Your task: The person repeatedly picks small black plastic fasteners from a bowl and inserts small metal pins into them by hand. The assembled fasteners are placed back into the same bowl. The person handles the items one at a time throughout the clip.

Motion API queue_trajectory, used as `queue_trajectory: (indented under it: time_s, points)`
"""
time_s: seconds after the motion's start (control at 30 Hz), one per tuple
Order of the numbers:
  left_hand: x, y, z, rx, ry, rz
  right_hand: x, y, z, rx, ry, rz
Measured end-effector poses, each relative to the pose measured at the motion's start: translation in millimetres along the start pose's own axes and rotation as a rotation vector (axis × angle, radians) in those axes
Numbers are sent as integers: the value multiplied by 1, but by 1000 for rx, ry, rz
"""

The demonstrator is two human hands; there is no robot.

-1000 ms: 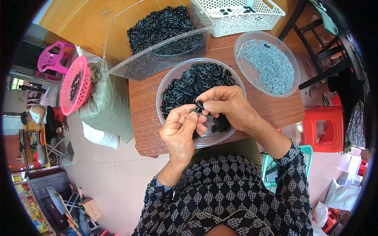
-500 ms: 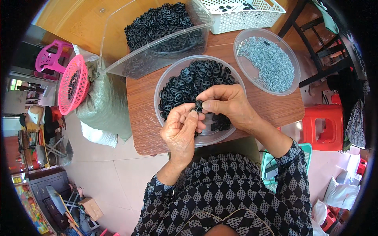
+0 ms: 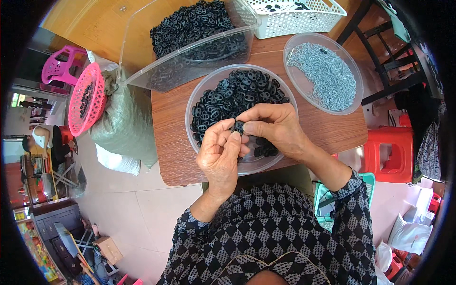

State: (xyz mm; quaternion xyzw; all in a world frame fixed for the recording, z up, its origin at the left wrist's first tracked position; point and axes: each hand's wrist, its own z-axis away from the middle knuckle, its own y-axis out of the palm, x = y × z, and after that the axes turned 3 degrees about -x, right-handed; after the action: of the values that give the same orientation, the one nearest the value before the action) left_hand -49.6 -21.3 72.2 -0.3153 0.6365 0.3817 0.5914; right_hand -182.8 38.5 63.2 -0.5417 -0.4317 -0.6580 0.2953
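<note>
My left hand [image 3: 219, 156] and my right hand [image 3: 273, 127] meet over the near rim of a clear round bowl [image 3: 199, 95] full of small black plastic ring parts [image 3: 232, 97]. Both hands pinch one small black part [image 3: 239, 126] between thumbs and fingertips. A second clear round bowl [image 3: 349, 71] to the right holds several small silvery metal pieces [image 3: 323, 73]. Behind, a clear rectangular bin [image 3: 142, 52] is tilted and heaped with the same black parts.
The bowls sit on a small brown wooden table [image 3: 175, 128]. A white lattice basket [image 3: 294, 19] stands at the back. A grey-green sack [image 3: 126, 123] with a pink basket [image 3: 88, 97] leans left of the table. A red stool [image 3: 392, 149] is at right.
The hands stay together over the bowl; fingers shift slightly around the small black part. Nothing else has moved.
</note>
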Motion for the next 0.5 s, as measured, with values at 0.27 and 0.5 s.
queue_trajectory:
  time_s: [0.27, 0.5]
  points:
    - [8, 3, 0, 6, 36, 75, -4, 5, 2, -51, -84, 84]
    - [8, 3, -1, 54, -7, 87, -2, 5, 5, -84, -255, 334]
